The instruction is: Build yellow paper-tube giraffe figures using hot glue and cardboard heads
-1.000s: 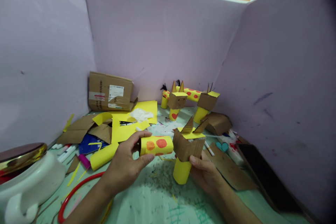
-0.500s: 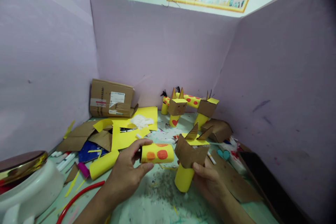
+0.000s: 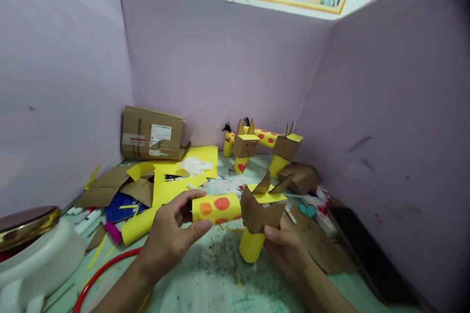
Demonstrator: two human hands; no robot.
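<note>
Between the thumb and fingers of my left hand (image 3: 171, 234) is a yellow paper tube (image 3: 220, 208) with orange and red spots, held level. My right hand (image 3: 288, 244) grips a cardboard animal head (image 3: 262, 211) with two pointed ears, a yellow top and a yellow tube leg (image 3: 251, 245) beneath it. The spotted tube's right end lies close against the head's left edge; whether they touch I cannot tell. Behind them stand two finished-looking cardboard animals, one with a red heart (image 3: 245, 149) and another (image 3: 286, 149) with a spotted body.
At the left are a white pot (image 3: 44, 259), a red hose (image 3: 105, 266), a rolled yellow tube (image 3: 138, 226) and markers. Yellow paper (image 3: 176, 190) and a cardboard box (image 3: 152, 132) sit farther back. A black phone-like slab (image 3: 367, 249) and flat cardboard (image 3: 323, 249) are at the right.
The spotted tube has come nearer the cardboard head and turned slightly about its length, showing different spots. The view has shifted a little. Both hands keep their holds.
</note>
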